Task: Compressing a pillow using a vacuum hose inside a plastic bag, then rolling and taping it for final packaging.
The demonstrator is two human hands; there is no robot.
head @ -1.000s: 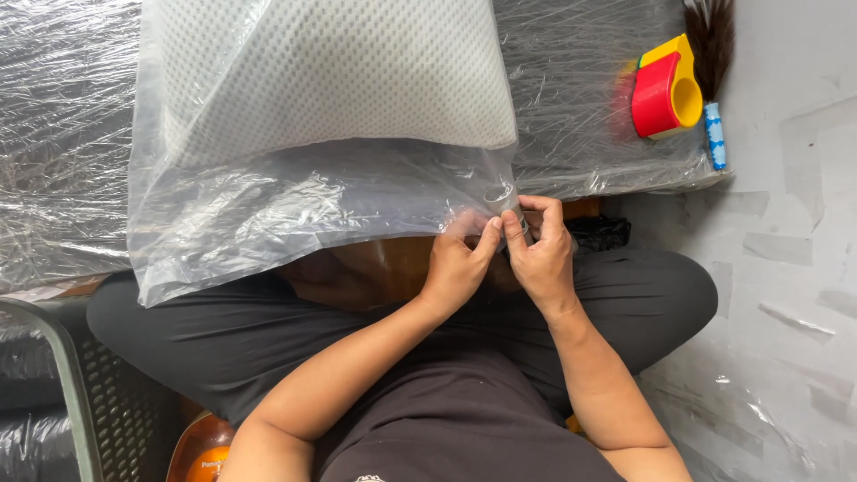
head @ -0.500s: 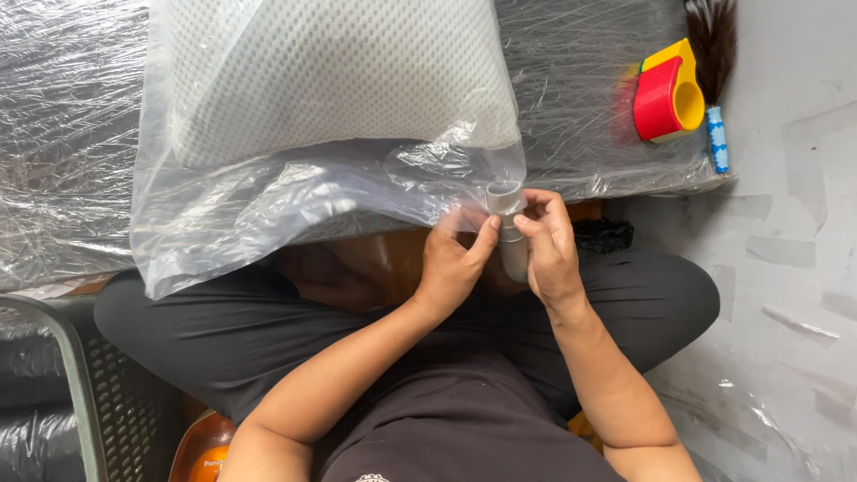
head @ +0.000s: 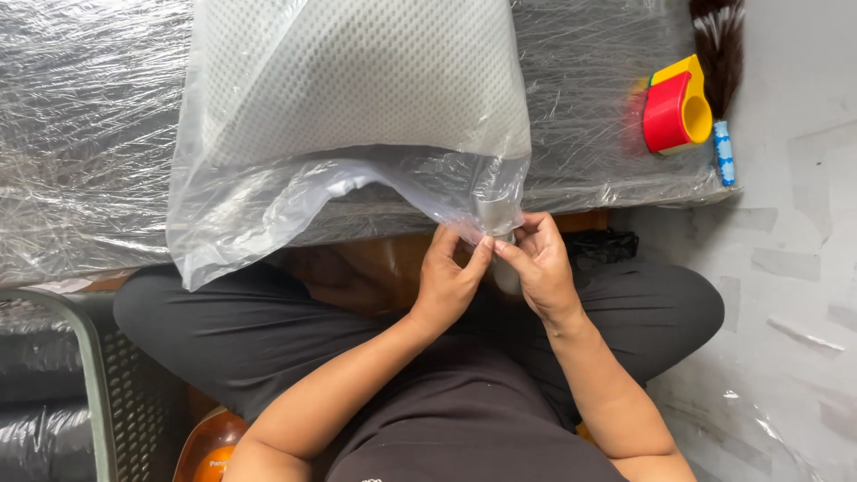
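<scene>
We pinched the clear plastic bag (head: 268, 214) at its lower right corner — left hand (head: 451, 281) and right hand (head: 536, 268) fingertips touching — the grey mesh pillow (head: 357, 80) inside lay at twelve o'clock on the wrapped table (head: 80, 134); a red-and-yellow tape dispenser (head: 674, 107) sat at two o'clock.

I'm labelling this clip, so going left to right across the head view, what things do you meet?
Dark mesh crate → clear plastic bag holding the grey mesh pillow → left hand → right hand → red and yellow tape dispenser → blue-handled brush.
</scene>
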